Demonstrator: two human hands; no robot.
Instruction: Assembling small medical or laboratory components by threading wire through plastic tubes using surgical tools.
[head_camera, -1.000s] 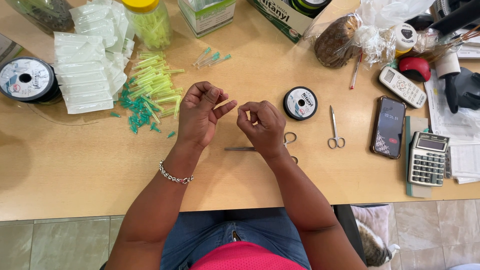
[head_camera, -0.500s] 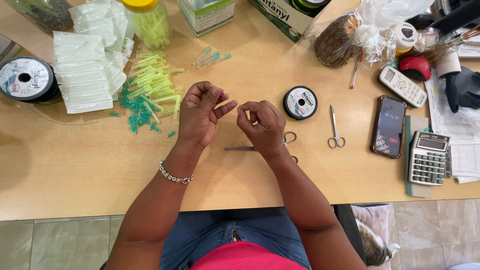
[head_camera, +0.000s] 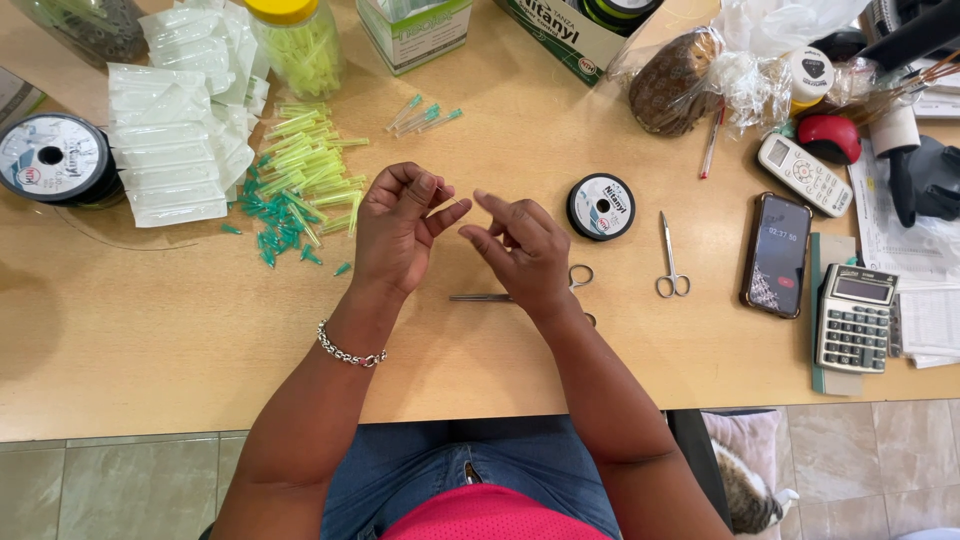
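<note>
Pale, hair-thin thread or needle (head_camera: 452, 199), too fine to identify, is pinched at the curled fingertips of the left hand (head_camera: 398, 230). The right hand (head_camera: 522, 250) sits at 3 o'clock, just beside it, forefinger and thumb extended toward the pinch; contact cannot be determined. Forceps (head_camera: 480, 297) lie beneath the right hand at 6 o'clock. A black thread spool (head_camera: 600, 206) stands at 2 o'clock, scissors (head_camera: 670, 260) farther at 3 o'clock, and green capped needles (head_camera: 298, 190) at 10 o'clock on the wooden table (head_camera: 160, 330).
</note>
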